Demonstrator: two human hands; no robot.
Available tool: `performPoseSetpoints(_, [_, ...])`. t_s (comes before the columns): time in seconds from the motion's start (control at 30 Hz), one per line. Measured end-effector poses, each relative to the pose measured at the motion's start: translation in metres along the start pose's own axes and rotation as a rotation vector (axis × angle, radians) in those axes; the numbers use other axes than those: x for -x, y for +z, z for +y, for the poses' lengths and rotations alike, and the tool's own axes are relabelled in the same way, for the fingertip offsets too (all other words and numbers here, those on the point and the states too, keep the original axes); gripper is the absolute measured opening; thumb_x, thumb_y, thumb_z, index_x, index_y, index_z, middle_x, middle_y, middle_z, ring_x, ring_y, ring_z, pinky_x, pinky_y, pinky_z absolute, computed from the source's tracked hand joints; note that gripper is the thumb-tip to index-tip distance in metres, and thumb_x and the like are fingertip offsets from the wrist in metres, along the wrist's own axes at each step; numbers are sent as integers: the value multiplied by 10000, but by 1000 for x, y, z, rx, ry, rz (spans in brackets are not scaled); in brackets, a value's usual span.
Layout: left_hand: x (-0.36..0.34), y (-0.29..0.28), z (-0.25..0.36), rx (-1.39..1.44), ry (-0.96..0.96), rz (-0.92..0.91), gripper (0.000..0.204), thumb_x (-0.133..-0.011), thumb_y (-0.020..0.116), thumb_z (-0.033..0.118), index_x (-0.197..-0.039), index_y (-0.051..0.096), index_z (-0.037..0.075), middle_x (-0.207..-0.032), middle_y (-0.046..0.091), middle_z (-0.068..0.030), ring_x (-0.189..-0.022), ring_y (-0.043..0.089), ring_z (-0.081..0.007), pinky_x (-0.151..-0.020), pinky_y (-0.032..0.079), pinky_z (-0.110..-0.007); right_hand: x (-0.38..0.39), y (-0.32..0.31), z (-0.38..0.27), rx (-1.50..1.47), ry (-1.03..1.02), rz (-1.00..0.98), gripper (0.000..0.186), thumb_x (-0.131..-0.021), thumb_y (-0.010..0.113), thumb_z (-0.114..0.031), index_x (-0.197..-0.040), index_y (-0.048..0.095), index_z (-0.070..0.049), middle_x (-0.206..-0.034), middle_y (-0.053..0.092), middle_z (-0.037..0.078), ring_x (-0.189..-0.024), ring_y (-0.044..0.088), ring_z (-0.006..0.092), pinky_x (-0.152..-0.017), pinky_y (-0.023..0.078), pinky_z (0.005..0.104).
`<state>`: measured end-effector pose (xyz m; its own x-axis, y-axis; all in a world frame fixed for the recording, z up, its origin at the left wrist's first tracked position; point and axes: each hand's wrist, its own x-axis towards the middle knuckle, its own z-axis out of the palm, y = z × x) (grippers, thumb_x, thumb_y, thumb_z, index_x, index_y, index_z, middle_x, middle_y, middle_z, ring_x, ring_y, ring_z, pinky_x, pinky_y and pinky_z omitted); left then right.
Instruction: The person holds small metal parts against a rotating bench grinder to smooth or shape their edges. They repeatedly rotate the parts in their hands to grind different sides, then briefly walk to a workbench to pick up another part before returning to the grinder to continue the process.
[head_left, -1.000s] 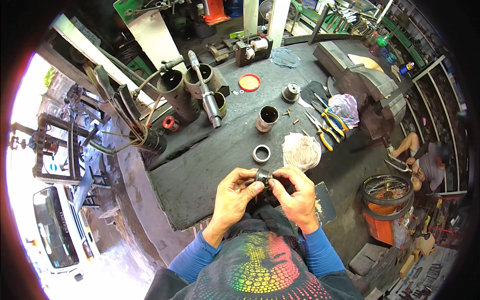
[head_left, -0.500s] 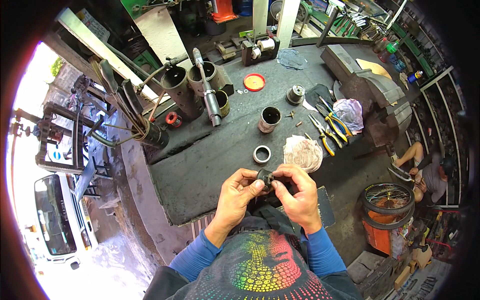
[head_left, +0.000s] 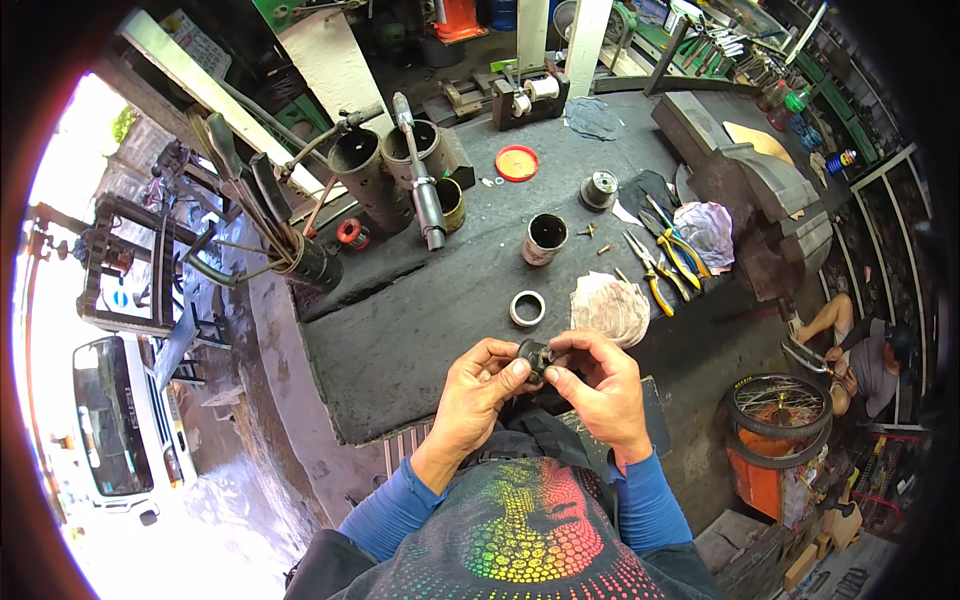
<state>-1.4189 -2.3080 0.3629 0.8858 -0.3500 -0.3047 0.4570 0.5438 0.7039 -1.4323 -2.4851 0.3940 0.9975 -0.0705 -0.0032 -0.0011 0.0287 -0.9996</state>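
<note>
A small dark round part [head_left: 533, 356] sits pinched between both hands just over the near edge of the workbench [head_left: 420, 310] — which way its axis points cannot be told. Since half a second ago it has stayed put. The left hand [head_left: 478, 392] and right hand [head_left: 600, 385] curl closed on it. A metal ring [head_left: 527, 308] lies just beyond the fingertips — a crumpled rag [head_left: 612, 308] beside it.

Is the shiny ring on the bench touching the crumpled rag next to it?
Apart. The head view shows a strip of dark workbench between the metal ring and the crumpled rag.
</note>
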Motion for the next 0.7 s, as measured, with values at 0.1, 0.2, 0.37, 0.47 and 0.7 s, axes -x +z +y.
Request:
performPoseSetpoints(0.1, [0, 3, 2, -27, 28, -3, 246, -956, 703, 121, -1134, 604, -18, -1056, 699, -112, -938, 691, -171, -874, 580, -304, -1, -4, 2, 87, 69, -10, 138, -877, 733, -37, -992, 678, 16, -905, 665, 69, -755, 648, 102, -625, 503, 256])
performPoseSetpoints(0.2, [0, 3, 1, -65, 29, 6, 255, -954, 707, 120, -1140, 603, -20, -1054, 699, -113, -939, 693, -174, -880, 578, -306, -2, -2, -5, 217, 25, -16, 119, -878, 724, -23, -981, 680, 16, -906, 667, 69, -729, 650, 109, -619, 507, 262])
performPoseSetpoints(0.37, [-1, -2, -3, -25, -13, 5, 265, -959, 699, 127, -1156, 595, -17, -1070, 697, -113, -944, 695, -183, -893, 582, -324, -5, -2, -3, 262, -150, -33, 106, -880, 692, 9, -986, 684, 10, -926, 668, 67, -745, 658, 123, -631, 519, 267])
performPoseSetpoints(0.47, [-3, 0, -3, 46, -51, -9, 256, -990, 647, 144, -1172, 581, -22, -1087, 694, -128, -963, 699, -213, -899, 588, -344, -5, -8, 1, 57, -66, -53, 148, -872, 684, 32, -1018, 676, 14, -967, 668, 67, -803, 662, 132, -699, 532, 264])
performPoseSetpoints(0.7, [4, 4, 0, 166, -96, -8, 282, -1028, 466, 154, -1197, 553, -55, -1156, 666, -272, -1010, 696, -363, -903, 596, -411, -7, -31, 35, -725, 388, -98, 267, -905, 651, -46, -1150, 586, 35, -959, 627, 66, -798, 612, 137, -720, 525, 280])
